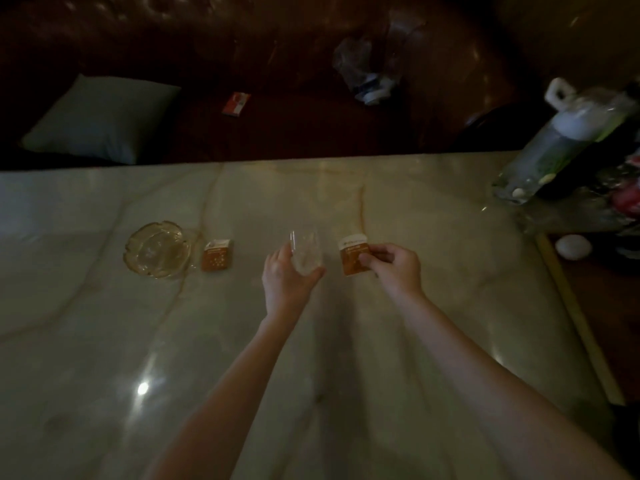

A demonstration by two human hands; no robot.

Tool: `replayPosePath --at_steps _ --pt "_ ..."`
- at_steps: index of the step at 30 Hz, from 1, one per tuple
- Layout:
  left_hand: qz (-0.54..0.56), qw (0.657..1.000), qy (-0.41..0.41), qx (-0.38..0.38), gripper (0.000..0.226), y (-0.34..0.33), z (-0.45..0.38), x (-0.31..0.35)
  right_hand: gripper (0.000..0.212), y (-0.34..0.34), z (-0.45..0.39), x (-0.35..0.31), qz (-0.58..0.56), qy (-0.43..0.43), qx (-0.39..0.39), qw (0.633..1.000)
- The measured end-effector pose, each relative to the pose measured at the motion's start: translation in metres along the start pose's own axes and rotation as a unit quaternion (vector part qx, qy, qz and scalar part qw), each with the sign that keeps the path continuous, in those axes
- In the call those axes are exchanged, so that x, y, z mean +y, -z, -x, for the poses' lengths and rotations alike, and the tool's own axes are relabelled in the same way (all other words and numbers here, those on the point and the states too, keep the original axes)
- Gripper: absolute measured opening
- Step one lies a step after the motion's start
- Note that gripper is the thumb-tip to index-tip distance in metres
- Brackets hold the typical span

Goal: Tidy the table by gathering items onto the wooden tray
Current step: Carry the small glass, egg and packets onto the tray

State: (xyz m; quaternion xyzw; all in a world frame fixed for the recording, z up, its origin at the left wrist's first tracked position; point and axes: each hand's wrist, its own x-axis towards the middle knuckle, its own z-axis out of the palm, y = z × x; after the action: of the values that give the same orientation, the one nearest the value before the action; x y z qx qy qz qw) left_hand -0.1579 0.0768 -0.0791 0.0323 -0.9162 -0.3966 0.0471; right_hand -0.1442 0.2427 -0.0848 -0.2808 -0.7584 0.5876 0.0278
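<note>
My left hand (284, 278) grips a clear drinking glass (306, 252) just above the marble table (346, 358) near its middle. To its right, my right hand (393, 263) pinches an orange-and-white small box (353, 256) by its right edge. A second orange box (216, 254) lies flat further left, beside a glass ashtray (157, 249). No wooden tray is in view.
A clear bottle with a white cap (568, 140) and bagged items (609, 202) crowd the table's right end, with a white egg-like object (573, 247) beyond the edge. Behind the table, a dark sofa holds a pale cushion (104, 119), a red pack (236, 103) and crumpled plastic (370, 71).
</note>
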Motion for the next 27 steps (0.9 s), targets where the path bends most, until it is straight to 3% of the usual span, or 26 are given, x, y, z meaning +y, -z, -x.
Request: replayPosePath --at_steps 9,17,27 --pt "0.009 0.995 -0.094 -0.029 0.053 -0.043 0.049 0.087 0.022 0.124 0.012 -0.004 -0.04 0.026 0.093 0.994" --pt "0.03 0.987 -0.15 -0.058 0.054 -0.107 0.102 0.164 0.025 0.229 0.021 0.011 -0.038 0.011 0.132 0.99" --pt "0.043 0.982 -0.157 -0.098 0.062 -0.189 0.136 0.234 0.019 0.33 0.006 0.05 -0.033 -0.023 0.188 0.981"
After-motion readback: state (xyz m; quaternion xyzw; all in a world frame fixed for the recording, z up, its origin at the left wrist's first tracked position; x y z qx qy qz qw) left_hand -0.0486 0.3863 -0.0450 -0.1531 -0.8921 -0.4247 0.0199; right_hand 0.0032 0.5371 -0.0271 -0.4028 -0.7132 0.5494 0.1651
